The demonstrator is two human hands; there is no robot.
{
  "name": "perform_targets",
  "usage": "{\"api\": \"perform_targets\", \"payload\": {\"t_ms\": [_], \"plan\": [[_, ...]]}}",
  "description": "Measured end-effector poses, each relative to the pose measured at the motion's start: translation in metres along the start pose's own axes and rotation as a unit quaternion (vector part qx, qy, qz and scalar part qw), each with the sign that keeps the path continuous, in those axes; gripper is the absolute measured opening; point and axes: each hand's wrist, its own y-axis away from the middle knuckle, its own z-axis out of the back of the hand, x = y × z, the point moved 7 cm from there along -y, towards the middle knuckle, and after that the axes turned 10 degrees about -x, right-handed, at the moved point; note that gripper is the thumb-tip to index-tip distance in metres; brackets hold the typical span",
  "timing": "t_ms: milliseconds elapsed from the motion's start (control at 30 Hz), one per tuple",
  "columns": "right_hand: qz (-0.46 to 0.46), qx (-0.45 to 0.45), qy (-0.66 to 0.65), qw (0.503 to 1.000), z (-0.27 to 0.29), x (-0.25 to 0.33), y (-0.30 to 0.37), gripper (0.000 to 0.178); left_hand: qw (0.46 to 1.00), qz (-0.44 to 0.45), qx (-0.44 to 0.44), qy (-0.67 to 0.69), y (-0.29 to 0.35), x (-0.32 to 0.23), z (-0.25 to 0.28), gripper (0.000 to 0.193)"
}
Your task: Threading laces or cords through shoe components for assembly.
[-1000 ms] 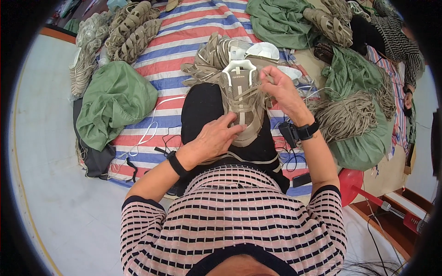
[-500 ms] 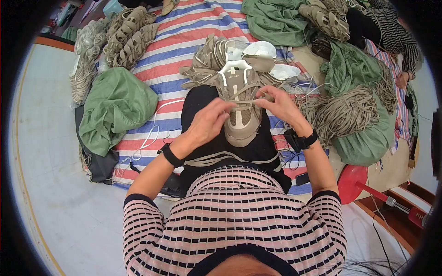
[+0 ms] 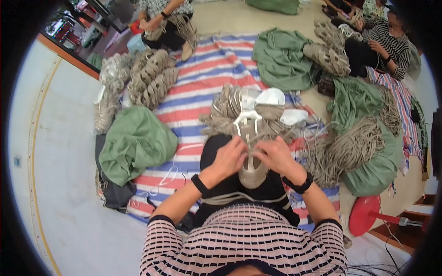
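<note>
A beige sneaker (image 3: 252, 178) lies on my lap between my black-clad thighs, toe toward me, its white-lined collar pointing away. My left hand (image 3: 229, 158) and my right hand (image 3: 276, 157) meet over its lacing area from either side. Thumbs and fingertips are pinched on the beige shoelace (image 3: 252, 151), which is partly hidden by the fingers. Just beyond the collar, a pile of beige shoe parts (image 3: 226, 105) rests on the striped sheet with white pieces (image 3: 270, 97) on it. More loose laces (image 3: 239, 198) run across my lap near my waist.
A striped plastic sheet (image 3: 202, 62) covers the floor. Green sacks (image 3: 138, 142) stand left and right. A large bundle of beige laces (image 3: 354, 142) lies at right, near a red round-based stand (image 3: 364, 216). Stacked shoe parts (image 3: 152, 78) lie far left. Other people sit farther off.
My view has tilted up, bringing other seated people into sight. Both hands have drawn closer together over the sneaker's laces.
</note>
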Motion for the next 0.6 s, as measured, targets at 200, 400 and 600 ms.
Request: {"api": "perform_targets", "payload": {"t_ms": [200, 400, 600], "plan": [[-0.024, -0.037, 0.011, 0.999, -0.001, 0.001, -0.006, 0.012, 0.998, -0.043, 0.003, -0.040, -0.004, -0.006, 0.004, 0.017], [0.008, -0.044, 0.054, 0.998, -0.002, 0.006, -0.011, 0.009, 0.988, -0.086, 0.024, -0.127, -0.006, -0.004, -0.005, 0.012], [-0.019, -0.050, 0.059, 0.997, 0.000, -0.001, -0.010, 0.007, 0.991, 0.011, 0.086, 0.098, -0.014, 0.023, -0.014, 0.009]]}}
